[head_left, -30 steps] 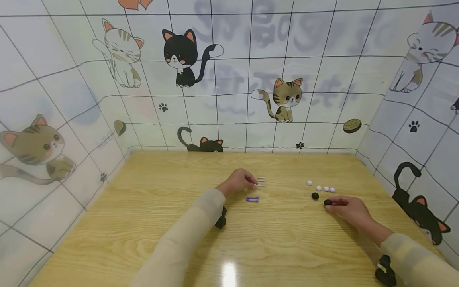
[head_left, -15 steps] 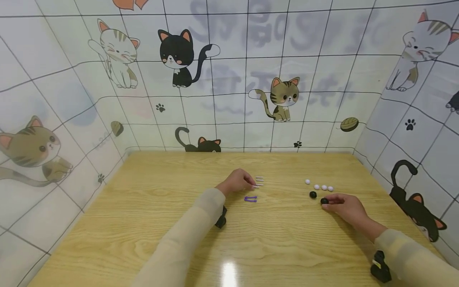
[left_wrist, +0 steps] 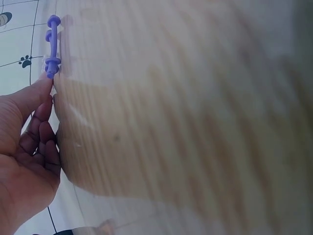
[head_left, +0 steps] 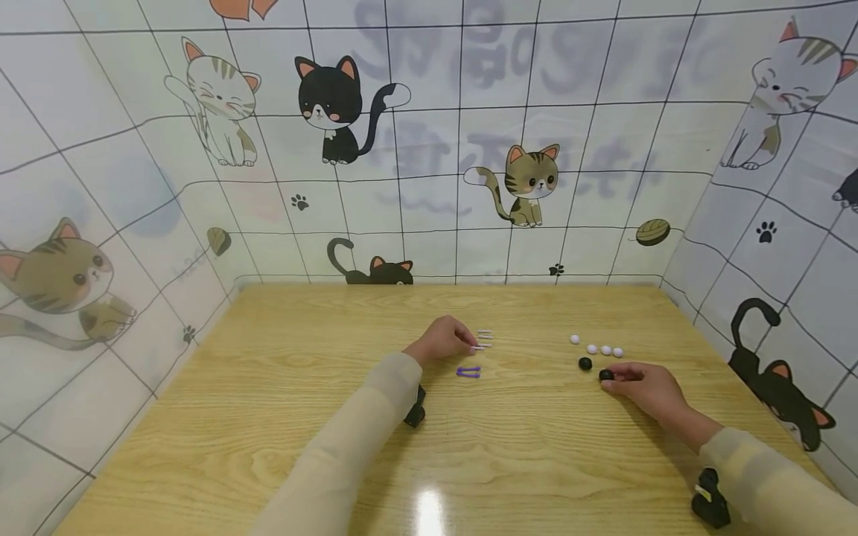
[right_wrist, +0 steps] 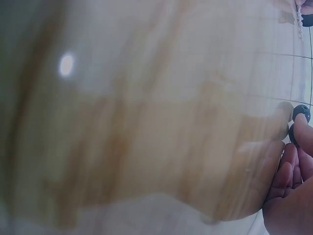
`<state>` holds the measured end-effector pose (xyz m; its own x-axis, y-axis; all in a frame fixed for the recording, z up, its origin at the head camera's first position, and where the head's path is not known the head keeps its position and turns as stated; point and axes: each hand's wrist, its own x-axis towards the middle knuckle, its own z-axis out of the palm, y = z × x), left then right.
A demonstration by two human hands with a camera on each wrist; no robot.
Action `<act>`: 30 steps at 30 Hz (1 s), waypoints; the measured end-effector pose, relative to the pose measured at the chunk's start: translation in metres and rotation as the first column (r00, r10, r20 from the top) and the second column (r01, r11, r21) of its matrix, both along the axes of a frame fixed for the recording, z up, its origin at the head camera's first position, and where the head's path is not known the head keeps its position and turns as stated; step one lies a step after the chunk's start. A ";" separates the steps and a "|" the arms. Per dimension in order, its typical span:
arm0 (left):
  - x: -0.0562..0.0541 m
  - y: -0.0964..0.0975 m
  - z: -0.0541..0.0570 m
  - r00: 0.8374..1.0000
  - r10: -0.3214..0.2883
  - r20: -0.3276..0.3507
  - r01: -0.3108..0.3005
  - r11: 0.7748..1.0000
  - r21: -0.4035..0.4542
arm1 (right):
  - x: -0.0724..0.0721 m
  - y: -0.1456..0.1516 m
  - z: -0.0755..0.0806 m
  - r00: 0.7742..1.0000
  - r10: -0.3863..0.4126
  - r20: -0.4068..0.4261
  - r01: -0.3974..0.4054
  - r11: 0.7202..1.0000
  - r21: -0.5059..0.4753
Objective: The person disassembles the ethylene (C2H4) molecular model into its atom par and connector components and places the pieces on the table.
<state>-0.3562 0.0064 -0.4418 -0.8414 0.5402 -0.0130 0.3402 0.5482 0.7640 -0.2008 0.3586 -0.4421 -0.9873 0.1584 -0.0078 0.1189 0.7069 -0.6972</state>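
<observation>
In the head view my left hand (head_left: 444, 339) is at mid-table, its fingertips pinching one thin white stick (head_left: 480, 347) low over the wood. Other white sticks (head_left: 485, 334) lie just beyond it. Two purple sticks with knobbed ends (head_left: 468, 370) rest nearer, and the left wrist view shows purple knobs (left_wrist: 54, 20) above the thumb. On the right, my right hand (head_left: 650, 387) pinches a small black ball (head_left: 606, 375) between thumb and fingers. A second black ball (head_left: 585, 363) sits beside it. Two black balls (right_wrist: 301, 113) show past the right thumb in the right wrist view.
Several white balls (head_left: 606, 350) lie behind the black ones. The wooden table (head_left: 302, 320) runs back to a cat-patterned wall covering (head_left: 429, 208), with side walls left and right. A black wrist camera (head_left: 710, 499) hangs under the right sleeve.
The head view has shifted slightly since a second ago. The right hand and its black ball have moved slightly left; the left hand keeps its pinch on the white stick.
</observation>
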 end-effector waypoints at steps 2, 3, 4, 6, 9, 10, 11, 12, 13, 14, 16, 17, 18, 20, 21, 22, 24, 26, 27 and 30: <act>0.001 0.000 0.001 1.000 -0.001 0.005 0.001 1.000 0.002 | 0.000 0.000 0.000 1.000 0.000 0.004 0.000 1.000 -0.002; 0.001 0.000 0.001 1.000 -0.002 0.006 0.002 1.000 0.004 | 0.000 0.000 0.000 1.000 0.001 0.006 -0.001 1.000 -0.004; 0.001 -0.001 0.001 1.000 -0.001 0.007 0.001 1.000 0.005 | 0.000 0.000 0.001 1.000 0.001 0.008 -0.001 1.000 -0.004; 0.001 -0.001 0.001 1.000 0.000 0.009 0.000 1.000 0.005 | 0.001 0.000 0.001 1.000 -0.001 0.013 0.001 1.000 -0.005; 0.001 0.000 0.001 1.000 0.001 0.009 -0.001 1.000 0.003 | 0.001 0.000 0.002 1.000 -0.002 0.013 0.002 1.000 -0.005; 0.001 0.000 0.001 1.000 0.000 0.009 0.000 1.000 0.003 | 0.001 0.000 0.003 1.000 0.000 0.013 0.000 1.000 -0.006; 0.001 0.000 0.001 1.000 -0.001 0.008 0.001 1.000 0.000 | 0.001 0.000 0.003 1.000 -0.001 0.013 0.001 1.000 -0.007; 0.001 0.000 0.001 1.000 -0.002 0.007 0.002 1.000 -0.001 | 0.001 0.000 0.003 1.000 0.000 0.012 0.000 1.000 -0.006; 0.001 0.000 0.001 1.000 -0.002 0.006 0.002 1.000 -0.001 | 0.001 0.000 0.004 1.000 0.000 0.011 0.000 1.000 -0.004; 0.001 0.000 0.002 1.000 -0.002 0.007 0.002 1.000 -0.001 | 0.001 0.000 0.004 1.000 0.002 0.010 -0.002 1.000 -0.003; 0.002 0.000 0.002 1.000 -0.002 0.006 0.002 1.000 -0.003 | 0.002 0.000 0.003 1.000 0.003 0.012 -0.003 1.000 -0.002; 0.002 0.000 0.003 1.000 -0.002 0.005 0.002 1.000 -0.004 | 0.002 0.000 0.003 1.000 0.001 0.013 -0.001 1.000 -0.002; 0.003 0.000 0.003 1.000 -0.001 0.004 0.001 1.000 -0.005 | 0.002 0.000 0.003 1.000 0.002 0.014 -0.002 1.000 -0.002; 0.003 0.000 0.004 1.000 -0.001 0.004 0.001 1.000 -0.007 | 0.002 0.000 0.002 1.000 0.003 0.016 -0.003 1.000 -0.003; 0.004 0.000 0.004 1.000 0.000 0.004 0.000 1.000 -0.008 | 0.002 0.000 0.002 1.000 0.003 0.017 -0.003 1.000 -0.005; 0.004 0.000 0.004 1.000 0.000 0.005 0.000 1.000 -0.007 | 0.002 0.000 0.002 1.000 0.004 0.019 -0.004 1.000 -0.007; 0.004 0.000 0.004 1.000 0.002 0.007 -0.001 1.000 -0.007 | 0.002 0.001 0.002 1.000 0.006 0.019 -0.006 1.000 -0.011; 0.003 0.000 0.004 1.000 0.004 0.011 -0.003 1.000 -0.008 | 0.003 0.001 0.002 1.000 0.009 0.019 -0.008 1.000 -0.018; 0.003 0.000 0.003 1.000 0.005 0.014 -0.005 1.000 -0.005 | 0.003 0.001 0.001 1.000 0.012 0.018 -0.012 1.000 -0.021; 0.001 -0.001 0.001 1.000 0.007 0.020 -0.007 1.000 0.002 | 0.003 0.000 0.001 1.000 0.019 0.017 -0.018 0.999 -0.028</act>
